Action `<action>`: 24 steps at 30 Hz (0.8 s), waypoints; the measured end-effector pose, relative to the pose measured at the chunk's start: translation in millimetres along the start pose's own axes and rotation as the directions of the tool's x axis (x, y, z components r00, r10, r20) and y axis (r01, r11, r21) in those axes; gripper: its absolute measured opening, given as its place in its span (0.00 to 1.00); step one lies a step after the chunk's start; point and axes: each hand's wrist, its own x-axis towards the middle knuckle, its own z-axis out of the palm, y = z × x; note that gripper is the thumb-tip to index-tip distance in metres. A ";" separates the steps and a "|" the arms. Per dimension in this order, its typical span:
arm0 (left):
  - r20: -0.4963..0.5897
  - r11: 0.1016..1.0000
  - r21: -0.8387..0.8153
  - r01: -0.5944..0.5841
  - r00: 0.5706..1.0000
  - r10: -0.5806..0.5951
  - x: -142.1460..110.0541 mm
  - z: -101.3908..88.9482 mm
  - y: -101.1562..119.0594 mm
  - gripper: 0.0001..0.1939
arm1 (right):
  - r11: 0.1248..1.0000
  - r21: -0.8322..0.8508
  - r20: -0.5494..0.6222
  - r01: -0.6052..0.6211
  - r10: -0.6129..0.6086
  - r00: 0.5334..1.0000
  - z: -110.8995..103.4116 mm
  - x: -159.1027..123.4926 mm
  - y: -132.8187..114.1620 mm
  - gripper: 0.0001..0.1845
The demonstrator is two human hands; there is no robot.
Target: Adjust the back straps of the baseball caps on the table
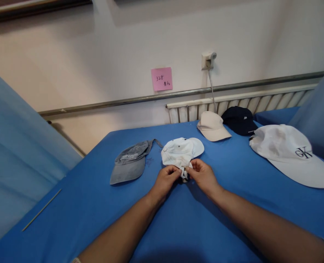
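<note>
A pale, nearly white baseball cap (178, 150) lies in the middle of the blue-covered table, its brim pointing away to the right. My left hand (168, 179) pinches the strap end at the back of this cap. From the other side, my right hand (203, 175) grips the same back strap between thumb and fingers. The fingertips of both hands almost meet at the strap, and its fastening is partly hidden by them. Just left of the cap is a grey baseball cap (131, 160) with light lettering, its strap hanging loose toward the pale cap.
Behind to the right sit a beige cap (211, 124) and a dark navy cap (239, 118). A large white cap (285, 149) lies at the right. A thin stick (41, 210) rests near the left edge of the blue table cover (96, 204). A radiator (189, 112) stands behind.
</note>
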 end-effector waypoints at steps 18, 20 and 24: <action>0.062 0.999 -0.033 0.032 0.998 -0.030 1.2 0.9 -1.3 0.12 | 0.935 -0.322 0.058 0.149 -0.138 0.989 -7.5 -2.3 9.9 0.09; 0.036 1.000 -0.012 0.019 0.999 -0.019 0.9 1.6 -0.9 0.12 | 0.908 -0.382 0.065 0.171 -0.159 0.985 -6.8 -4.4 7.9 0.08; -0.079 0.999 0.032 -0.008 0.997 0.010 -1.0 4.9 0.5 0.12 | 0.827 -0.497 0.099 0.264 -0.248 0.964 -5.2 -9.0 2.5 0.07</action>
